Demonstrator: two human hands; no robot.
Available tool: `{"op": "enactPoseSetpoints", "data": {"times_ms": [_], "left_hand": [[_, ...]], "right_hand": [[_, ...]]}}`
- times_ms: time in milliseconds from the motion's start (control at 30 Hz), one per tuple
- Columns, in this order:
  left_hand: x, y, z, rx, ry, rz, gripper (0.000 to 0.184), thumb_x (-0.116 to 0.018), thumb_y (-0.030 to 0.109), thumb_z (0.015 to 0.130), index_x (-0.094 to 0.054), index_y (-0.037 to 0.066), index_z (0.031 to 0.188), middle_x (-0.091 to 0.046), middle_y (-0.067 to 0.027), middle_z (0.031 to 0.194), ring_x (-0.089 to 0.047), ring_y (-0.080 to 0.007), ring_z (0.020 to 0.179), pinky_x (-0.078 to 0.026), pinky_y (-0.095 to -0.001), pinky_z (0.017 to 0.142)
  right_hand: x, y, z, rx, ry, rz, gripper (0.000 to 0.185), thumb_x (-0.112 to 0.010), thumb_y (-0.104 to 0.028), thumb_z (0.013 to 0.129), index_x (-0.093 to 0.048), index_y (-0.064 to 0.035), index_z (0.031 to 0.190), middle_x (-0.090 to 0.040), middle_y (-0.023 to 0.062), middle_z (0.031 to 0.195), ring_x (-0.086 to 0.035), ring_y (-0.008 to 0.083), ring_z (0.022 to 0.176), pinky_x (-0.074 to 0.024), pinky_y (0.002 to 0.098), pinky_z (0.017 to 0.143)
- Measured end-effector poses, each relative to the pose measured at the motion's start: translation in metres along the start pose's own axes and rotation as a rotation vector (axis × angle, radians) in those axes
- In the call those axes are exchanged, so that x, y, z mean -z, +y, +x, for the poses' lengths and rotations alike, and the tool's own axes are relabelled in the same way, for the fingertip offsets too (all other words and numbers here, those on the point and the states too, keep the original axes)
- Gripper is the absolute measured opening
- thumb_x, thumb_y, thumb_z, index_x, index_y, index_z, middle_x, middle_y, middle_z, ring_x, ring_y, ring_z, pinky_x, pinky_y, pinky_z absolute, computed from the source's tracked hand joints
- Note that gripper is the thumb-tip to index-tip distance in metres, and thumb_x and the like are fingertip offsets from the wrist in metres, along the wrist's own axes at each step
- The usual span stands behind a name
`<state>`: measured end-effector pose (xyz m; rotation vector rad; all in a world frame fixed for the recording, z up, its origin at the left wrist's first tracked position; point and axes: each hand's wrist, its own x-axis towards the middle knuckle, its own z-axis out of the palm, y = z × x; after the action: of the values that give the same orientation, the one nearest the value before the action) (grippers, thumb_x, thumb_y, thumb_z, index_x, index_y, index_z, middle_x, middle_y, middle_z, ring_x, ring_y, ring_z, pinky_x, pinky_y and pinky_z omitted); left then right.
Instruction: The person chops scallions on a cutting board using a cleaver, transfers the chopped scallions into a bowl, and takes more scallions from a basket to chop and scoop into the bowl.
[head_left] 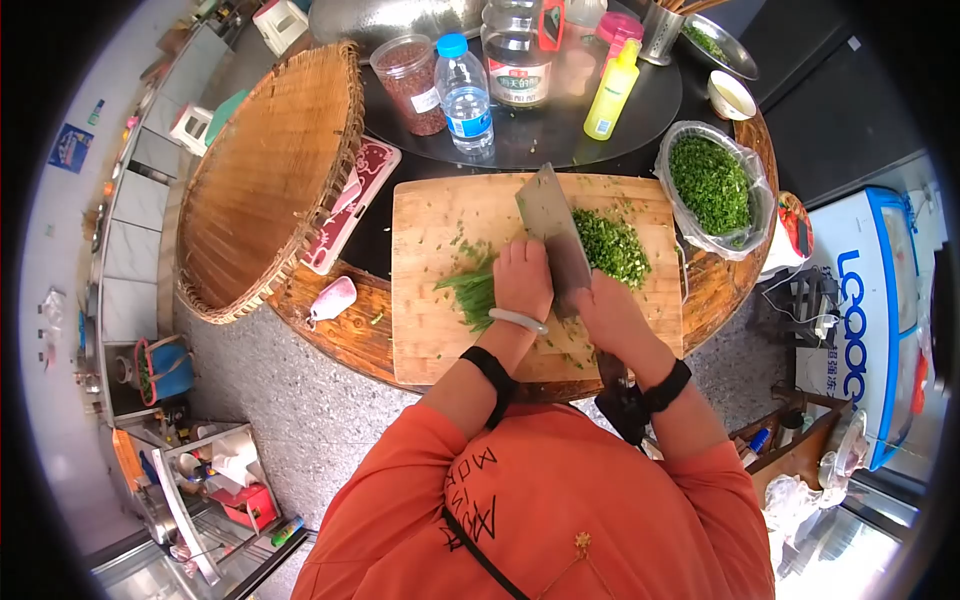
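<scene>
My right hand (610,315) grips a cleaver (553,225), its broad blade standing on edge over the wooden cutting board (430,345). Just left of the blade, my left hand (523,283) is closed on a bunch of green chives (470,292), whose loose ends stick out to the left. Its fingertips are curled close to the blade, possibly touching it. Chopped chives (612,245) lie in a heap on the right side of the blade. Small green bits are scattered over the board.
A plastic-lined bowl of chopped greens (712,185) stands right of the board. A large woven tray (275,180) leans at the left. Behind are a water bottle (465,100), a yellow bottle (612,92), a large sauce jug (517,60) and a tub (410,88).
</scene>
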<state>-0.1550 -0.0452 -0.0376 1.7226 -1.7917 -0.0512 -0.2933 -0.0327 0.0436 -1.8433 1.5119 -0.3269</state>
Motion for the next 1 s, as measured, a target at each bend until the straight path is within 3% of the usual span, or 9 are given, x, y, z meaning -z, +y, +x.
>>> {"op": "enactPoseSetpoints", "data": {"times_ms": [167, 267, 467, 533, 633, 667, 733, 833, 1000], "left_hand": [[0.038, -0.006, 0.006, -0.049, -0.199, -0.092, 0.036, -0.061, 0.024, 0.076, -0.048, 0.003, 0.103, -0.051, -0.0117, 0.093, -0.049, -0.0308, 0.087, -0.037, -0.0424, 0.074], [0.067, -0.009, -0.003, -0.204, -0.288, -0.076, 0.058, -0.065, 0.029, 0.072, -0.043, 0.0, 0.117, -0.051, -0.0134, 0.101, -0.048, -0.0329, 0.093, -0.035, -0.0453, 0.081], [0.051, -0.023, -0.007, -0.289, -0.402, 0.0, 0.076, -0.071, 0.023, 0.066, -0.033, -0.002, 0.127, -0.046, -0.0148, 0.114, -0.044, -0.0326, 0.104, -0.035, -0.044, 0.086], [0.042, -0.018, -0.007, -0.251, -0.451, -0.013, 0.077, -0.071, 0.021, 0.064, -0.033, -0.001, 0.127, -0.044, -0.0148, 0.116, -0.043, -0.0315, 0.106, -0.035, -0.0429, 0.086], [0.039, -0.012, -0.004, -0.278, -0.35, 0.006, 0.077, -0.072, 0.019, 0.064, -0.033, -0.001, 0.127, -0.045, -0.0147, 0.116, -0.044, -0.0309, 0.105, -0.036, -0.0421, 0.085], [0.043, -0.013, -0.003, -0.269, -0.361, 0.003, 0.077, -0.072, 0.02, 0.064, -0.033, 0.0, 0.127, -0.045, -0.0143, 0.116, -0.044, -0.0308, 0.105, -0.036, -0.0424, 0.086], [0.049, -0.015, -0.001, -0.262, -0.375, 0.001, 0.077, -0.071, 0.021, 0.064, -0.033, 0.0, 0.128, -0.045, -0.0139, 0.116, -0.044, -0.0307, 0.104, -0.037, -0.0428, 0.086], [0.057, -0.018, 0.005, -0.289, -0.385, 0.028, 0.076, -0.069, 0.024, 0.067, -0.033, 0.0, 0.129, -0.046, -0.0159, 0.115, -0.045, -0.032, 0.105, -0.036, -0.0435, 0.087], [0.047, -0.024, 0.063, -0.154, -0.595, 0.067, 0.039, -0.056, 0.013, 0.073, -0.054, 0.008, 0.111, -0.051, -0.0085, 0.11, -0.044, -0.0253, 0.109, -0.037, -0.0444, 0.085]], "right_hand": [[0.013, 0.003, -0.008, 0.004, 0.076, 0.103, 0.022, -0.045, -0.02, 0.084, -0.049, 0.0015, 0.084, -0.056, 0.0251, 0.072, -0.055, 0.0425, 0.071, -0.0447, 0.0477, 0.064], [0.044, -0.01, -0.027, -0.206, 0.059, 0.251, 0.02, -0.046, -0.018, 0.084, -0.049, 0.0012, 0.082, -0.055, 0.0227, 0.07, -0.055, 0.0396, 0.067, -0.0452, 0.0432, 0.059], [0.046, 0.02, -0.045, 0.202, 0.249, 0.092, 0.017, -0.049, -0.013, 0.084, -0.048, 0.0023, 0.077, -0.052, 0.0233, 0.067, -0.053, 0.0401, 0.06, -0.0413, 0.0413, 0.053], [0.042, 0.019, -0.05, 0.137, 0.279, 0.121, 0.019, -0.05, -0.011, 0.086, -0.042, -0.0015, 0.072, -0.045, 0.0028, 0.052, -0.047, 0.0098, 0.04, -0.0392, 0.0252, 0.038], [0.04, 0.016, -0.055, 0.119, 0.268, 0.065, 0.018, -0.05, -0.011, 0.086, -0.042, -0.0013, 0.072, -0.045, 0.0027, 0.052, -0.046, 0.0094, 0.041, -0.0385, 0.0252, 0.038], [0.041, 0.014, -0.057, 0.119, 0.269, 0.063, 0.018, -0.05, -0.011, 0.086, -0.042, -0.0013, 0.072, -0.045, 0.0027, 0.052, -0.046, 0.0094, 0.041, -0.0385, 0.0252, 0.038], [0.044, 0.009, -0.061, 0.027, 0.245, 0.139, 0.014, -0.051, -0.009, 0.083, -0.045, 0.0022, 0.076, -0.048, 0.0232, 0.062, -0.051, 0.0422, 0.06, -0.0391, 0.0417, 0.05], [0.046, 0.007, -0.067, 0.014, 0.277, 0.202, 0.014, -0.05, -0.008, 0.083, -0.044, 0.0022, 0.075, -0.047, 0.0228, 0.06, -0.05, 0.0417, 0.058, -0.0387, 0.0407, 0.049], [0.052, 0.009, -0.079, -0.055, 0.297, 0.232, 0.014, -0.05, -0.007, 0.083, -0.043, 0.0019, 0.074, -0.046, 0.0217, 0.059, -0.049, 0.0407, 0.056, -0.0379, 0.0394, 0.047]]}}
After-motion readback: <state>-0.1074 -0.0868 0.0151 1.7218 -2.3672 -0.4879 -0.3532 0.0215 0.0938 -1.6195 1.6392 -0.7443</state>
